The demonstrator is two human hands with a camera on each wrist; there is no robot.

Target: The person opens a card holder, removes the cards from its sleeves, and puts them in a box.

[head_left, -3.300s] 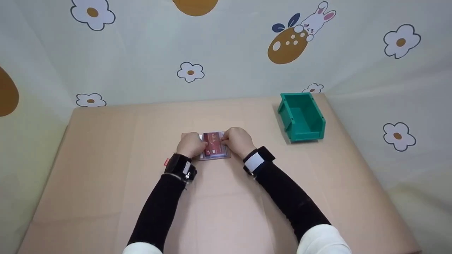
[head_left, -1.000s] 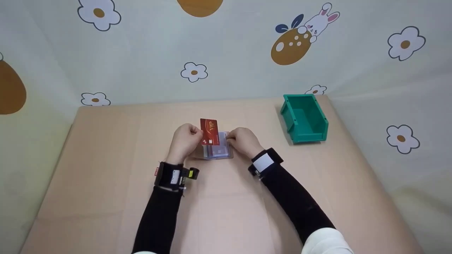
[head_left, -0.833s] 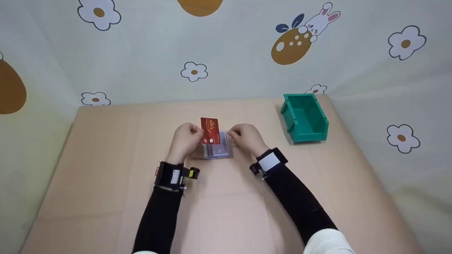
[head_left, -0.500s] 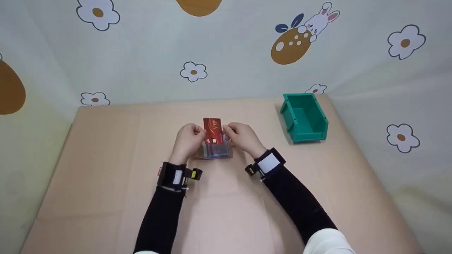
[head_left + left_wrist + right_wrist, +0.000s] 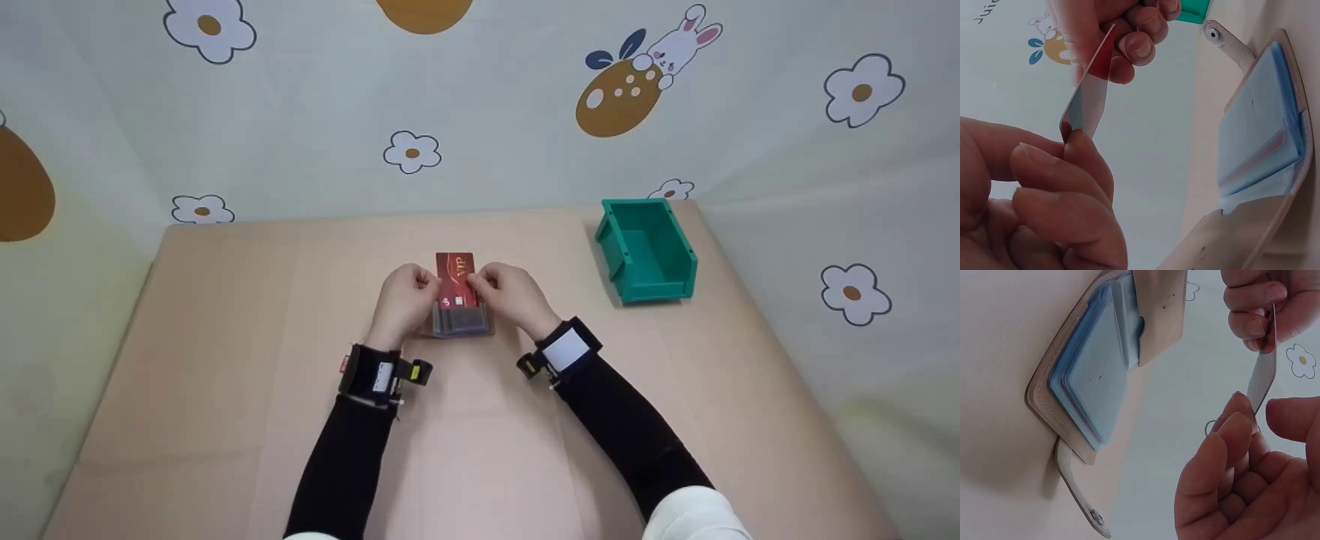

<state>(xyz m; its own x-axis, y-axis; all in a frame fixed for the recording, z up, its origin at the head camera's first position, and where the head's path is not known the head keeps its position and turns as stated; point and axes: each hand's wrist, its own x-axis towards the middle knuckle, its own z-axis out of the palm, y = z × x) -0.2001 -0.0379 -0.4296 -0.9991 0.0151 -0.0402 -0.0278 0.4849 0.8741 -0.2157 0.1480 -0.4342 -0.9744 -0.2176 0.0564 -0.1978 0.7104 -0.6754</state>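
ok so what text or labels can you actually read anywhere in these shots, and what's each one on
"VIP": gold letters on the red card, pinched between the left hand and right hand.
"Jui...": cut-off dark lettering on the backdrop, left wrist view; the rest is out of frame.
Small white marks at the card's lower edge: too small to read.
Left wrist strap label: too blurred to read.

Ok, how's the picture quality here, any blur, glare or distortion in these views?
Head view: even, soft light, sharp, walls bowed by the wide lens. Left wrist view: the left hand looms soft and close, the card holder sharper. Right wrist view: the red card edge-on, no glare.
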